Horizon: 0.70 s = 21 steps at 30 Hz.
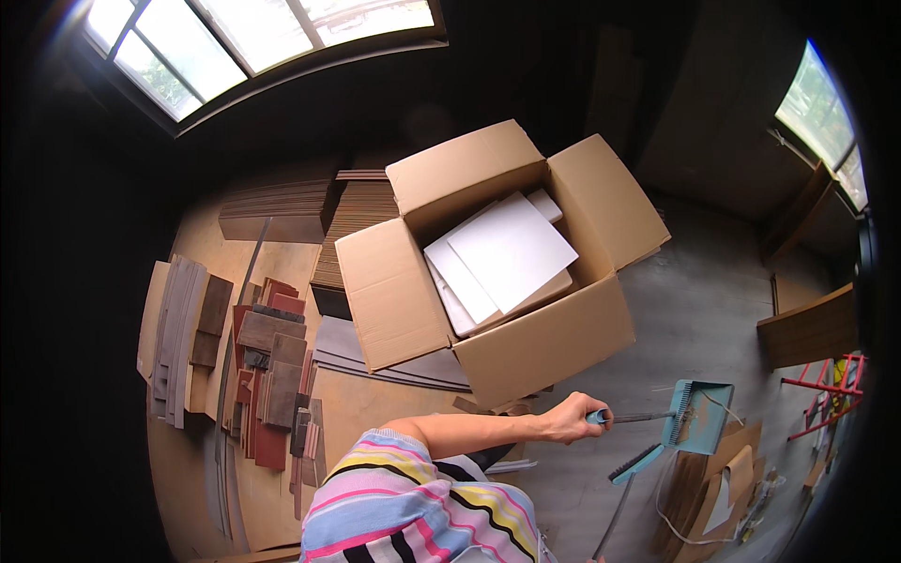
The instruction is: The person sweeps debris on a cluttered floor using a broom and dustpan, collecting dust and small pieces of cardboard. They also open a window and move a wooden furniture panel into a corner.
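My left hand is closed around the blue-tipped end of a long handle. That handle leads to a teal dustpan, which has a toothed edge and some debris and a pale strip in it. Beside the pan is the teal head of a broom with dark bristles. Its grey handle runs down to the bottom edge, where just a sliver of my right hand shows around it. In front of me stands an open cardboard box, flaps spread, holding white boards.
Wood offcuts and stacked planks lie on a plywood surface to the left. Flattened cardboard with a loose cord lies on the grey floor at right. A red metal frame stands farther right.
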Each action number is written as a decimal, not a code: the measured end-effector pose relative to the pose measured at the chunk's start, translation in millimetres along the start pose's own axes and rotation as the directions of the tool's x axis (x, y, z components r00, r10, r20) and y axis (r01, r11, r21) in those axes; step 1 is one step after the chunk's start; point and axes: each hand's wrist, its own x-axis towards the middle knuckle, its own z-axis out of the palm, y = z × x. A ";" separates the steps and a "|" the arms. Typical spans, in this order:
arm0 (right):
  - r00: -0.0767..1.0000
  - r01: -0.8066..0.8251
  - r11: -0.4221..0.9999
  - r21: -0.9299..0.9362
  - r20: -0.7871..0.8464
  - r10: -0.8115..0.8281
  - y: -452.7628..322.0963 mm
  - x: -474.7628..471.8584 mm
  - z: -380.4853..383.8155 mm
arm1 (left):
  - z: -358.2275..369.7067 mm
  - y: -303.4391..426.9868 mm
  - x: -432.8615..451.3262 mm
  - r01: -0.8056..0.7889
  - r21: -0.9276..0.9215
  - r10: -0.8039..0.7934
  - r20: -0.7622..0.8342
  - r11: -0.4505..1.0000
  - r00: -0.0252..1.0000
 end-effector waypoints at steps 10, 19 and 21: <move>0.950 0.299 0.945 -0.136 0.142 -0.280 -57.4 84.7 14.9 | -5.2 27.9 53.3 0.049 0.100 -0.051 0.010 0.994 0.999; 0.966 0.257 0.906 -0.336 0.123 -0.228 -110.1 73.7 36.4 | -12.1 27.3 77.9 0.102 0.120 -0.096 -0.050 0.988 0.994; 0.967 0.245 0.889 -0.386 0.167 -0.194 -116.7 86.7 37.1 | -12.0 20.2 83.9 0.080 0.105 -0.074 -0.066 0.991 0.995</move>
